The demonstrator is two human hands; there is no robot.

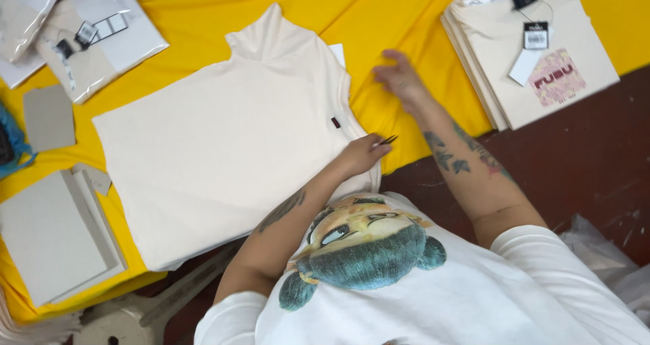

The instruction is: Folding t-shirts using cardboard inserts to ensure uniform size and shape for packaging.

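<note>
A cream T-shirt (217, 155) lies flat on a yellow cloth (399, 13), with a small dark red tab (335, 122) near its right edge. My left hand (362, 154) rests on that edge of the shirt, fingers closed around a thin dark pointed thing (388, 140) that sticks out from them. My right hand (401, 79) is blurred and hovers over the yellow cloth just right of the shirt, fingers apart and holding nothing. White paper (338, 52) peeks out from under the shirt.
A stack of folded cream shirts (542, 60) with hang tags sits at the top right. Bagged shirts (95, 37) lie at the top left. Grey cardboard sheets (54, 236) are at the left. Dark red floor (582, 162) and a plastic bag (609, 250) are on the right.
</note>
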